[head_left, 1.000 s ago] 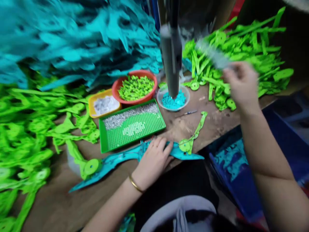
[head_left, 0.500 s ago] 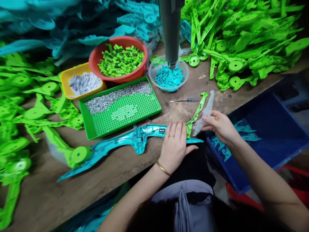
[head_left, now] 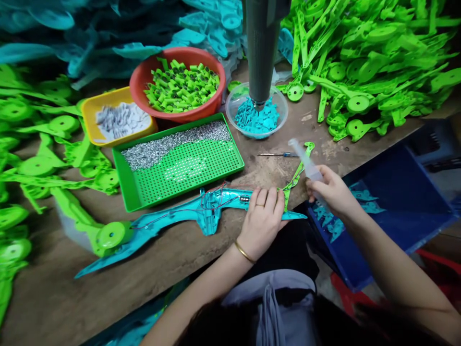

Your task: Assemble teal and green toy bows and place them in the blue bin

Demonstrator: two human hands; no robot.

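1. Fingers of the left hand (head_left: pixel 262 216) lay flat, unclenched, pressing the teal toy shell (head_left: pixel 187 217) onto the bench (head_left: pixel 54 293).
2. Right hand (head_left: pixel 331 192) gripped a translucent squeeze bottle (head_left: pixel 304 161), nozzle angled up beside a green arm piece (head_left: pixel 298 173).
3. Green screw tray (head_left: pixel 180 163) sat just behind the shell.

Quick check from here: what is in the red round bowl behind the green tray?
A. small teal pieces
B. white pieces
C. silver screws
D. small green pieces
D: the red bowl is heaped with small green pieces; the teal pieces lie in the clear bowl, the silver screws on the green tray, and the white pieces in the yellow tray.
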